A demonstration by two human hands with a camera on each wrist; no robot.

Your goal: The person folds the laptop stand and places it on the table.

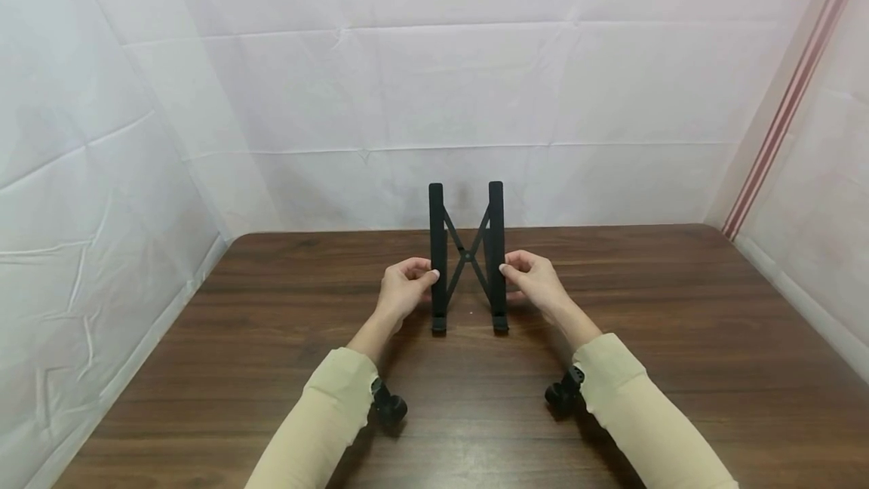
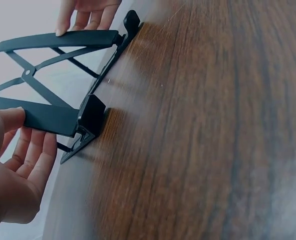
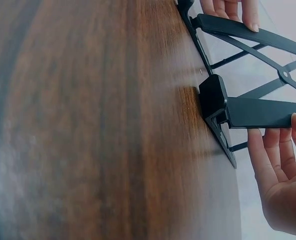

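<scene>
Two hands grasp one black folding stand (image 1: 467, 256) on the table (image 1: 271, 368) — left hand (image 1: 402, 289) pinching its left bar, right hand (image 1: 536, 283) its right.

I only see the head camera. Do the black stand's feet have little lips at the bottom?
Observer: Yes. In the left wrist view the near foot of the black stand turns up into a blocky lip where it meets the table.
Operator: Is the left hand wrapped around its bar?
Observer: Its thumb lies on top of the bar and the fingers reach underneath; that is the left hand.
Operator: And the right hand?
Observer: In the right wrist view the right hand does the same: thumb on the bar, fingers beneath it.
</scene>
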